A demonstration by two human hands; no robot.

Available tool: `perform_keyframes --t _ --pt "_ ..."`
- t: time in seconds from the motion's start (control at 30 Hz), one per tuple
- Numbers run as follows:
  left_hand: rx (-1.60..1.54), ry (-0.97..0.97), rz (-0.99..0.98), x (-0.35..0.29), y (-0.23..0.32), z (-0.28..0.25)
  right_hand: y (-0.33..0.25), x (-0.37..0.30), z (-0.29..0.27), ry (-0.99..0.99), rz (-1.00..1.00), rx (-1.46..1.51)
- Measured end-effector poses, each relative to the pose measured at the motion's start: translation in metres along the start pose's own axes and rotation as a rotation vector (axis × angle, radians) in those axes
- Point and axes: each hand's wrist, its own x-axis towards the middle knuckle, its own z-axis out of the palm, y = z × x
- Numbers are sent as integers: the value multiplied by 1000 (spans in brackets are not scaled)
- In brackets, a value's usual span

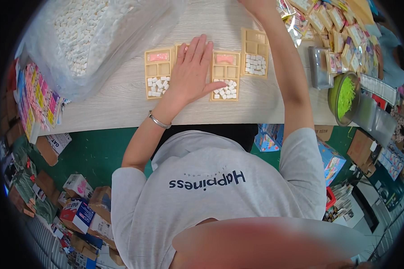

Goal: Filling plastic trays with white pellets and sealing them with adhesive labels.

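Observation:
My left hand point(191, 71) lies flat, fingers stretched out, over a beige compartment tray that it mostly hides. To its left is a similar tray point(152, 70) with a pink piece point(158, 57) and small white cube-like pieces point(157, 86). Close on its right, another tray point(218, 71) holds a pink piece point(224, 58) and white pieces point(226, 92); my left thumb reaches over it. A fourth tray point(251, 47), farther right, has white pieces point(255, 65) in its near part only. My right hand point(258, 5) reaches to the far edge, its fingers cut off by the picture.
A large clear bag point(83, 40) of white pieces fills the table's far left, near colourful printed packages point(42, 98). At right are a heap of packed trays point(341, 27), a clear plastic container point(321, 67) and a bowl of green shreds point(345, 96). Cartons point(78, 215) stand on the floor.

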Motion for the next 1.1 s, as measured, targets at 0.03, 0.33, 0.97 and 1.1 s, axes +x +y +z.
perform_keyframes --t 0.03,0.33,0.97,1.1 --pt "1 -4 7 -2 -1 -2 5 5 10 1 8 0" --pt "65 -43 12 1 16 -8 21 -91 -37 146 -271 246" --pt "154 -144 61 10 50 8 366 -312 -72 -287 972 -139" --pt "111 -100 26 5 57 -11 356 -305 -69 -204 934 -56"
